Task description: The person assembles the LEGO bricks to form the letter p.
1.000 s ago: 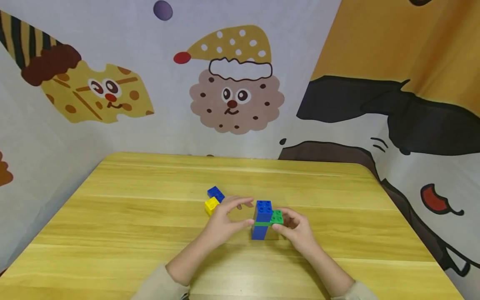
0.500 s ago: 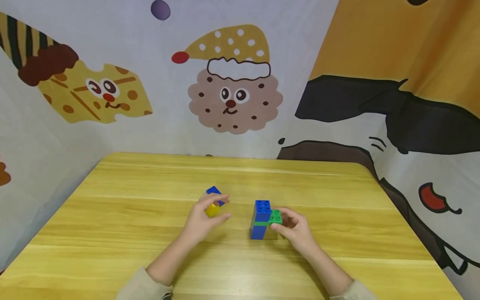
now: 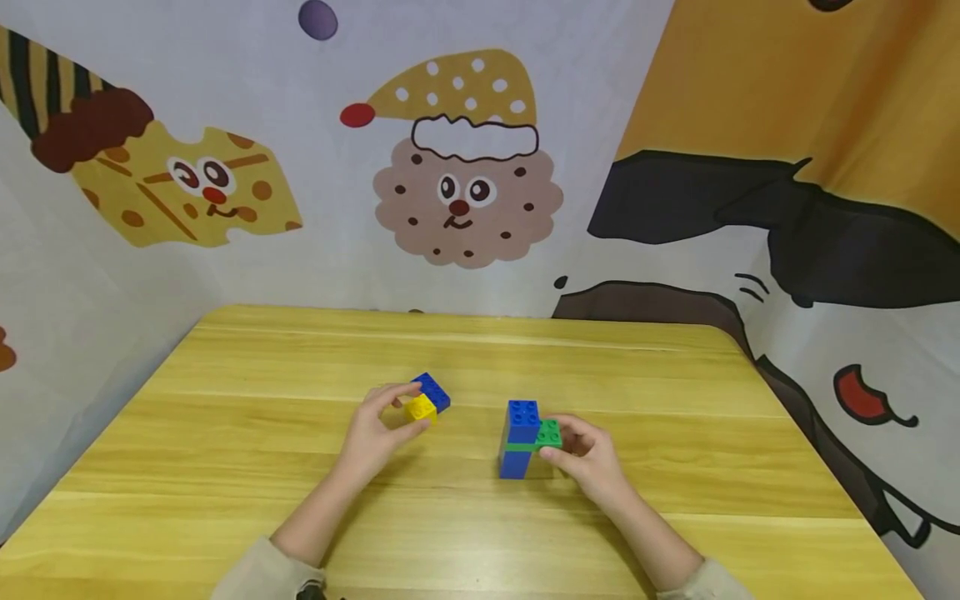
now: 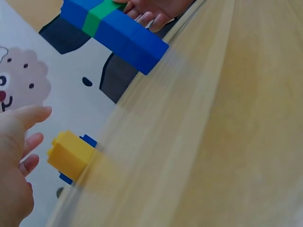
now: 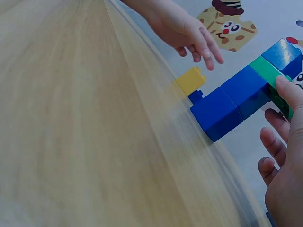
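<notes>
My left hand (image 3: 372, 429) is at the left side of a yellow building brick (image 3: 422, 408), thumb and fingers spread around it. A gap shows between these fingers and the yellow brick (image 4: 71, 153) in the left wrist view. Beside it on the table lies a blue brick (image 3: 436, 394). To the right stands an upright tower of blue bricks (image 5: 246, 92) with a green brick (image 3: 549, 432) set in below the top one and jutting out to the right. My right hand (image 3: 596, 462) pinches the jutting green end between thumb and fingers.
The wooden table (image 3: 480, 533) reaches back to a wall cloth (image 3: 645, 275) printed with cartoon figures. Table surface lies between the tower and the two loose bricks.
My left hand has moved left, away from the tower, to the yellow brick. My right hand has kept its grip on the green brick, and the tower stands where it was.
</notes>
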Demonstrator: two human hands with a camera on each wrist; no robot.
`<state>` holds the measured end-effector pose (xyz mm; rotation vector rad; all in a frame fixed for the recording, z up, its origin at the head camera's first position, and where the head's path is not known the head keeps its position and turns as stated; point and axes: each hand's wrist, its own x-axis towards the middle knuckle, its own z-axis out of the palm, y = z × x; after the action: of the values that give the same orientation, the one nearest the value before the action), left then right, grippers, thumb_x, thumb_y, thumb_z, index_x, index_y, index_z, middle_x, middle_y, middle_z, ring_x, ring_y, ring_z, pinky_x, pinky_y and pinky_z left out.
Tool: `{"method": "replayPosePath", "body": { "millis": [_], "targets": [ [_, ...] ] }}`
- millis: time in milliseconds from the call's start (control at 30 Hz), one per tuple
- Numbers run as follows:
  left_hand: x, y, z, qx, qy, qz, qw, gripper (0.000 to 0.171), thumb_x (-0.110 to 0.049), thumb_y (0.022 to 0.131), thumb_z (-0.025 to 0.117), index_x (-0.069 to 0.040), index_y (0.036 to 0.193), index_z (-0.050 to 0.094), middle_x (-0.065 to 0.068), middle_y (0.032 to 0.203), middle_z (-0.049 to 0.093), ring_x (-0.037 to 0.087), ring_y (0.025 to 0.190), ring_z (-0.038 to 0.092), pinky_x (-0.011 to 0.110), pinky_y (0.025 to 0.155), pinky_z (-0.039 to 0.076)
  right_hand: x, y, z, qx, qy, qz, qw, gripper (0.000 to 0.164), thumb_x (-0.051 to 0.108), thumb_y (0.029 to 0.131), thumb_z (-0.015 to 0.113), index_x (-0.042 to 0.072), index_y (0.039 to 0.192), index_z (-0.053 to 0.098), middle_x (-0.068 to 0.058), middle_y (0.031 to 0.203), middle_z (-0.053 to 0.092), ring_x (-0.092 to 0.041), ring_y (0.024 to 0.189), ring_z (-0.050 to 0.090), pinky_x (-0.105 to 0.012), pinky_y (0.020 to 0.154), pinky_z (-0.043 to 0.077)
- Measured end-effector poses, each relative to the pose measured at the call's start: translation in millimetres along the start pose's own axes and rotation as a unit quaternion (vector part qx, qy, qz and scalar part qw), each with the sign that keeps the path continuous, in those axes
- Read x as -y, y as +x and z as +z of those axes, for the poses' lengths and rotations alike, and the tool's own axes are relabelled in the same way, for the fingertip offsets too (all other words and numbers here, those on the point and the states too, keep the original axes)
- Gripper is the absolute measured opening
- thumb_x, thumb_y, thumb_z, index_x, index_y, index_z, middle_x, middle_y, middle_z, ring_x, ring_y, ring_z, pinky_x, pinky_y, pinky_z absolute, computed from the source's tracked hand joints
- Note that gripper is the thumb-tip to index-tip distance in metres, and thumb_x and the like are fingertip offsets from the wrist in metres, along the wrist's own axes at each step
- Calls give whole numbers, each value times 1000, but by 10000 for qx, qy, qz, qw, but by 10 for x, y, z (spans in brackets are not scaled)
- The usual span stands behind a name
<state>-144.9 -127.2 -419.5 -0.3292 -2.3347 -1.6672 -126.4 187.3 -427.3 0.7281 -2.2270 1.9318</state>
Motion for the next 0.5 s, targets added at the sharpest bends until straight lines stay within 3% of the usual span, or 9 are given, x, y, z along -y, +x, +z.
{"method": "replayPosePath", "body": {
  "millis": [233, 500],
  "targets": [
    [114, 21, -19, 13, -10, -73, 10000, 49, -4, 73, 83, -4, 119, 65, 7, 117, 62, 28, 100, 48, 46, 86, 37, -6, -1, 0, 21, 91, -41, 9999, 31, -8, 84, 66, -6, 115, 62, 0, 84, 67, -8, 62, 51, -23, 50, 43],
    [182, 17, -13, 9, 211, -398, 9990, 51, -7, 73, 84, -5, 120, 65, 7, 118, 61, 26, 103, 50, 43, 89, 43, -9, 1, -3, -7, 28, -12, 10000, 32, -8, 84, 67, -7, 115, 61, 1, 84, 67, -8, 63, 51, -23, 50, 43]
  ]
}}
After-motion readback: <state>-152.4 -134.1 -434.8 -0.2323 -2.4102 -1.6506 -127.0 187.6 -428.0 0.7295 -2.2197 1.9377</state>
